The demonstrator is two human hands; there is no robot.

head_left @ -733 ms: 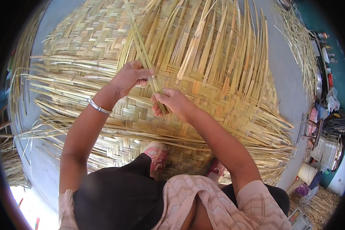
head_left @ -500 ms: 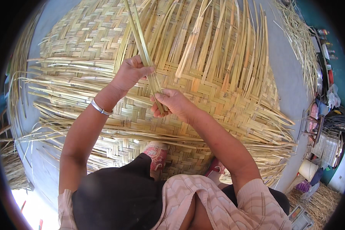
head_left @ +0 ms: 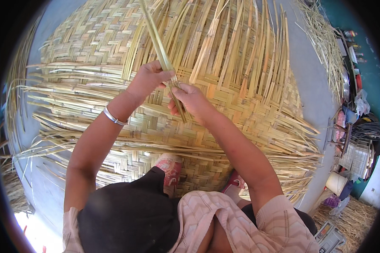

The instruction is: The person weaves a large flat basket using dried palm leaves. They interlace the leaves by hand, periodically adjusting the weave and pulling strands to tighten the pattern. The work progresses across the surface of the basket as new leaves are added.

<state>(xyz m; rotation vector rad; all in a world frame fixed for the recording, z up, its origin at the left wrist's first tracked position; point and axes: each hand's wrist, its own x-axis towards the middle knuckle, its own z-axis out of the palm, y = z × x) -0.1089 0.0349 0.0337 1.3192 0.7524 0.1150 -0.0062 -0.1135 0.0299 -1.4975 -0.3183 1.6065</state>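
Observation:
Long, pale green-yellow reed strips (head_left: 155, 39) slant from the top of the view down through both of my hands. My left hand (head_left: 151, 80) pinches them between thumb and fingers. Just below it, my right hand (head_left: 191, 99) is closed on the same strips, whose lower ends stick out beneath its fingers. Under my hands spreads a large woven reed mat (head_left: 223, 116) with a slanting weave. Loose strip ends (head_left: 240, 46) fan upward from its far part, and more strips (head_left: 71, 90) lie across it at the left.
My feet in red patterned shoes (head_left: 171, 170) stand on the mat's near part. Piles of reeds lie at the right (head_left: 321, 46) and left (head_left: 21, 84). A wire rack (head_left: 356, 158), a white bucket (head_left: 337, 184), bags and cables crowd the right side.
My right hand has moved up the strips, closer to my left hand. The strips now lie closer together between my hands, and the whole view has shifted slightly.

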